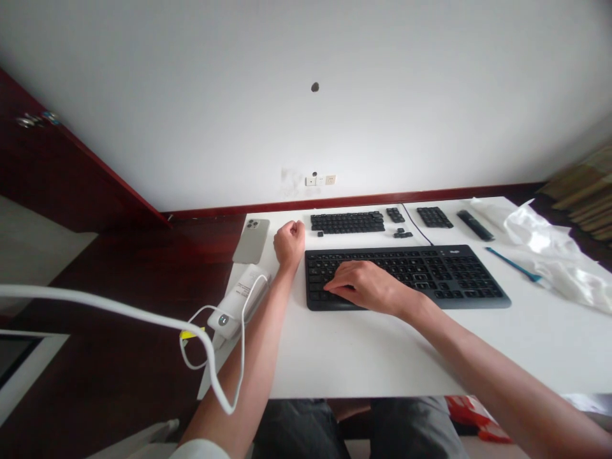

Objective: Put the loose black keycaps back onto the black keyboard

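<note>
our left hand [289, 244] sits closed in a loose fist on the white desk [382, 363], between a smartphone [251, 241] and a black keyboard [459, 274]. our right hand [366, 287] lies open, palm down, on the keyboard's keys. rows of black keycaps [347, 222] lie just above the keyboard, and a white power bank [238, 299] lies beside our left forearm [253, 357].

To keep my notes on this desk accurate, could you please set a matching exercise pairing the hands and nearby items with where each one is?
Things:
1. left hand
2. right hand
3. smartphone
4. white power bank

Places:
A. far left corner of the white desk
B. on the keys of the black keyboard
C. along the desk's left edge, nearer the person
D. in a fist on the desk, just beyond the keyboard's left end

Pairs: 1-D, 2-B, 3-A, 4-C
</note>
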### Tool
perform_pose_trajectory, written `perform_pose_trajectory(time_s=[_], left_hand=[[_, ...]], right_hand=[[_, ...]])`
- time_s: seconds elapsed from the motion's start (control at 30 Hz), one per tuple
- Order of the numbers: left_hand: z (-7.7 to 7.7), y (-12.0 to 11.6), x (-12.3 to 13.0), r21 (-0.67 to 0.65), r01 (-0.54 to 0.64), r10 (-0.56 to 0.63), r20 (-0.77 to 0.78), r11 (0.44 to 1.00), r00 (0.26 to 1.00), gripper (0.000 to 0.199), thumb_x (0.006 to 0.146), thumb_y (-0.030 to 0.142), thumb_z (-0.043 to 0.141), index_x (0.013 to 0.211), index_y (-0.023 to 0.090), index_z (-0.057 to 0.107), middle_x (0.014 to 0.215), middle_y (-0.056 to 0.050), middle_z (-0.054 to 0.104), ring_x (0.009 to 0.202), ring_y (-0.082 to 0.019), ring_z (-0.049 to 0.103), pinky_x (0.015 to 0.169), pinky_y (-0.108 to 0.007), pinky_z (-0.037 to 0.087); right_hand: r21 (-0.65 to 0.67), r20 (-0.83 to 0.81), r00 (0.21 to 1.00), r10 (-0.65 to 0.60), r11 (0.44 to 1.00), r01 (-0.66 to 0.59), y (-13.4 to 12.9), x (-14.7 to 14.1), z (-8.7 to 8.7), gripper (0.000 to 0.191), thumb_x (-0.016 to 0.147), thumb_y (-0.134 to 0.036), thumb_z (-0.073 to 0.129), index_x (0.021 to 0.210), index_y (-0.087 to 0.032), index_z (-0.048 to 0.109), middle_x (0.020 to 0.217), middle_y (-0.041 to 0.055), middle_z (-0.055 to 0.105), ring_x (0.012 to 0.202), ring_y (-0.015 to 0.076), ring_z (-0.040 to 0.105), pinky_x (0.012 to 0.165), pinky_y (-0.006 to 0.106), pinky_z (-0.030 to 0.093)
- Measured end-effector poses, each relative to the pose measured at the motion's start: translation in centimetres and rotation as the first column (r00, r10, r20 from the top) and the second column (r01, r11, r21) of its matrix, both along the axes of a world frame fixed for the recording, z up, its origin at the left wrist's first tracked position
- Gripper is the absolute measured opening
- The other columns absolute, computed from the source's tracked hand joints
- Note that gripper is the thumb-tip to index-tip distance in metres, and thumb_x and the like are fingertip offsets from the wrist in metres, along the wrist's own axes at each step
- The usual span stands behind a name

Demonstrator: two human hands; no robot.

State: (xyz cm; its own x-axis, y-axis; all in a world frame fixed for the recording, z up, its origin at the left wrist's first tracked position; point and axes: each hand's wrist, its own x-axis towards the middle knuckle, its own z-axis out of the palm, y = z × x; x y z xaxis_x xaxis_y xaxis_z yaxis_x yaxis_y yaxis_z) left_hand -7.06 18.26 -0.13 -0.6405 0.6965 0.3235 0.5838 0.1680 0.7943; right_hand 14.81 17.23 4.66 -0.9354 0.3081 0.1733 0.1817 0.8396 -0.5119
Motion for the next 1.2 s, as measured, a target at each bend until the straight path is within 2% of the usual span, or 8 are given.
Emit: perform_pose_trajectory(time_s=[0.27,0.33,0.5,0.6,0.77,1.07,1.2], left_hand=[[-0.1,0.1,-0.2,-0.027,-0.004,0.003,-0.019,1.0,1.0,0.04,0.094,0.037,0.049,0.059,0.021,0.038,0.057,0.002,0.045,0.059,-0.014,0.033,0.061,-0.028,0.024],[0.0,0.1,-0.2,-0.025,-0.006,0.005,-0.016,1.0,1.0,0.04,0.094,0.037,0.05,0.059,0.022,0.038,0.057,0.002,0.046,0.059,-0.014,0.033,0.062,-0.028,0.024],[0.1,0.1,-0.2,-0.029,-0.014,0.014,0.003,0.999,1.0,0.04,0.094,0.036,0.051,0.059,0.022,0.04,0.058,0.002,0.048,0.058,-0.015,0.034,0.061,-0.028,0.023],[0.0,0.1,-0.3,-0.034,-0.018,0.018,0.011,0.999,1.0,0.041,0.094,0.038,0.051,0.059,0.022,0.039,0.057,0.002,0.047,0.057,-0.015,0.034,0.061,-0.029,0.022],[-0.1,0.1,-0.3,-0.007,-0.018,0.018,0.023,1.0,1.0,0.04,0.094,0.038,0.052,0.059,0.022,0.04,0.057,0.002,0.048,0.056,-0.015,0.032,0.061,-0.03,0.021],[0.0,0.1,-0.2,-0.016,-0.021,0.022,0.029,1.0,0.999,0.039,0.094,0.037,0.052,0.06,0.022,0.044,0.059,0.0,0.054,0.057,-0.015,0.035,0.061,-0.029,0.023],[0.1,0.0,-0.2,-0.043,-0.017,0.017,0.015,0.999,1.0,0.038,0.095,0.038,0.051,0.061,0.021,0.047,0.06,0.0,0.057,0.057,-0.014,0.038,0.062,-0.028,0.025]], right_hand=[[-0.023,0.01,1.0,-0.001,1.0,0.001,0.5,0.1,0.5,0.022,0.098,-0.018,0.063,0.106,-0.025,0.082,0.096,0.005,0.079,0.091,0.0184,0.072,0.082,0.029,0.056],[-0.025,-0.041,0.998,-0.048,0.999,0.047,1.2,0.0,0.8,0.022,0.097,-0.017,0.063,0.107,-0.024,0.081,0.098,0.0051,0.079,0.094,0.0192,0.071,0.085,0.031,0.056],[0.098,-0.159,0.959,-0.235,0.963,0.253,5.1,-1.5,0.7,0.021,0.097,-0.019,0.063,0.111,-0.023,0.079,0.103,0.0069,0.078,0.105,0.0236,0.068,0.093,0.038,0.055],[0.16,-0.174,0.941,-0.289,0.935,0.317,7.7,-3.3,0.3,0.025,0.094,-0.018,0.066,0.115,-0.023,0.078,0.107,0.0077,0.077,0.107,0.0253,0.066,0.094,0.04,0.054],[0.241,-0.082,0.966,-0.246,0.935,0.258,9.9,-5.7,-0.4,0.027,0.086,-0.014,0.072,0.112,-0.019,0.079,0.102,0.0086,0.078,0.102,0.0259,0.067,0.091,0.039,0.054],[0.264,-0.023,0.977,-0.211,0.942,0.209,10.8,-6.6,-1.8,0.014,0.088,-0.012,0.07,0.095,-0.018,0.081,0.092,0.0087,0.078,0.098,0.0256,0.067,0.089,0.035,0.052],[0.242,-0.007,0.984,-0.176,0.955,0.172,10.4,-6.6,-1.5,0.014,0.086,-0.011,0.07,0.088,-0.02,0.081,0.09,0.0075,0.078,0.096,0.0262,0.068,0.088,0.036,0.052]])
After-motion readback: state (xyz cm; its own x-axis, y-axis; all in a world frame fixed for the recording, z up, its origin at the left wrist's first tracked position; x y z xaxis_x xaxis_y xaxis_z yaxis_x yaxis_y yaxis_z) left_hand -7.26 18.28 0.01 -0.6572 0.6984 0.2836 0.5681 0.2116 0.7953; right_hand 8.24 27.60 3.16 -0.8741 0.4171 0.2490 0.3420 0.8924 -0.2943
